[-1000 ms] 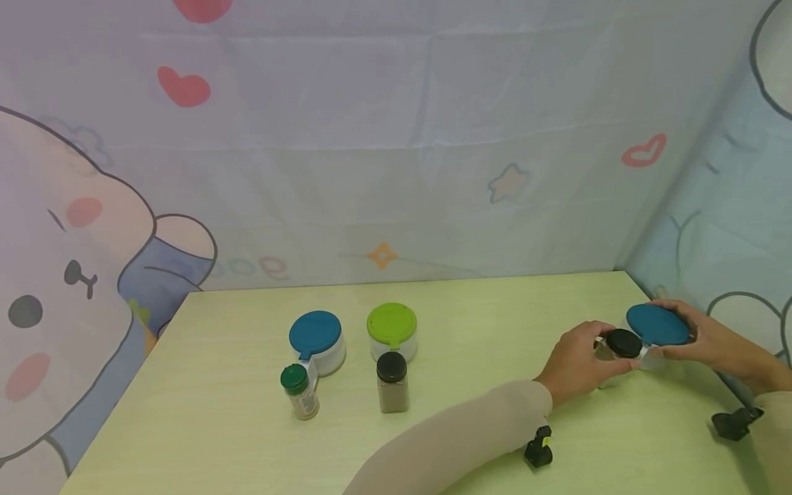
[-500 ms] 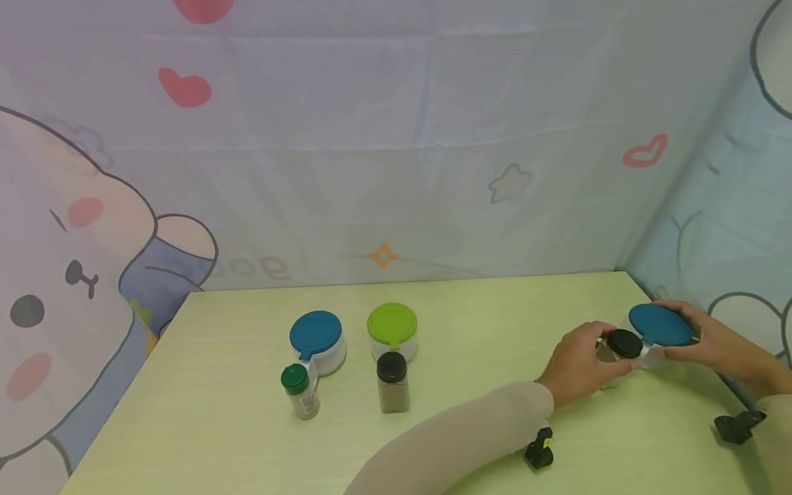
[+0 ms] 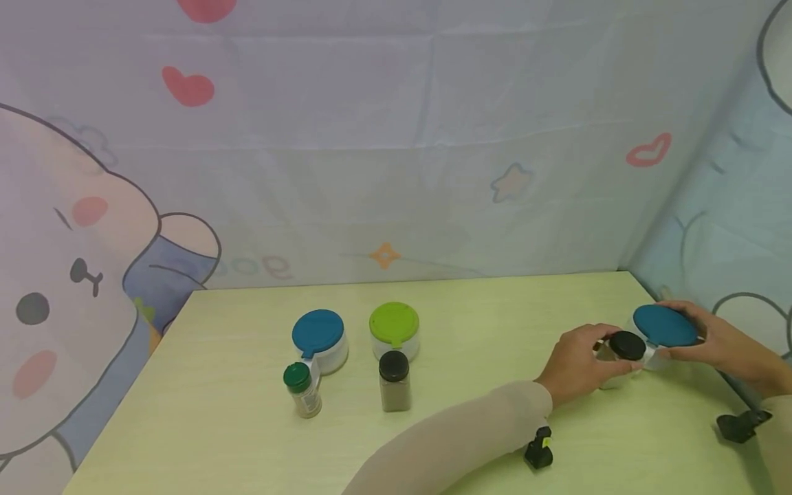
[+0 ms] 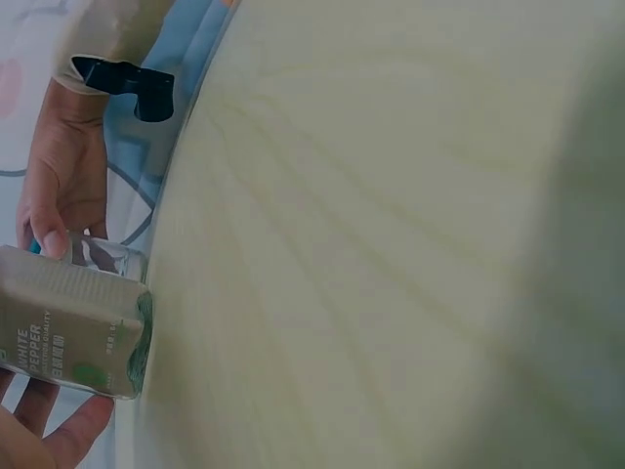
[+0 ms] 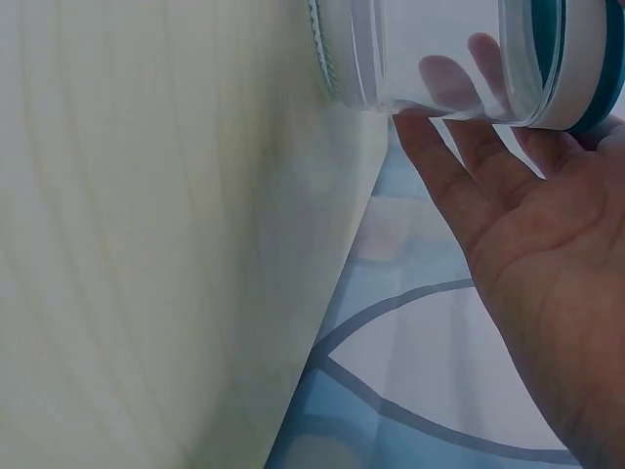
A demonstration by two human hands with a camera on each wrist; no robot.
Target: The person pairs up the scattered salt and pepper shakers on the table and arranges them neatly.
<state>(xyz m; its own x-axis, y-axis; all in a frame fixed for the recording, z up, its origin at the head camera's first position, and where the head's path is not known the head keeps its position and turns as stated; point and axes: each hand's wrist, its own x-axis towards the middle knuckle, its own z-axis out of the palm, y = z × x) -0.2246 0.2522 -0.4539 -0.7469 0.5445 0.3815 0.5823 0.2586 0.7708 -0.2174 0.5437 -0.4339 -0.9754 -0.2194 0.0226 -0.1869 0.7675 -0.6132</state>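
Observation:
My left hand (image 3: 584,364) holds a square pepper jar (image 4: 68,322) with a black lid (image 3: 627,345). Its label reads "WHITE PEPPER", and it stands upright at the table's right side. Beside it, my right hand (image 3: 720,344) grips a round clear jar (image 5: 439,59) whose blue lid (image 3: 665,325) faces up. In the right wrist view, fingertips show through the clear wall. A white spout or handle juts from the round jar toward the pepper jar, and both jars are close together. The base of each sits low, right at the tabletop.
Left of centre on the pale table (image 3: 482,330) stand another blue-lidded jar (image 3: 318,333) and a green-lidded jar (image 3: 394,326). Before them are a small green-capped shaker (image 3: 302,390) and a black-lidded spice jar (image 3: 394,381). A printed cloth (image 3: 309,137) hangs behind the table.
The head view has shifted slightly. Both hands keep their grip in nearly the same place, the blue-lidded jar drifting a touch to the right.

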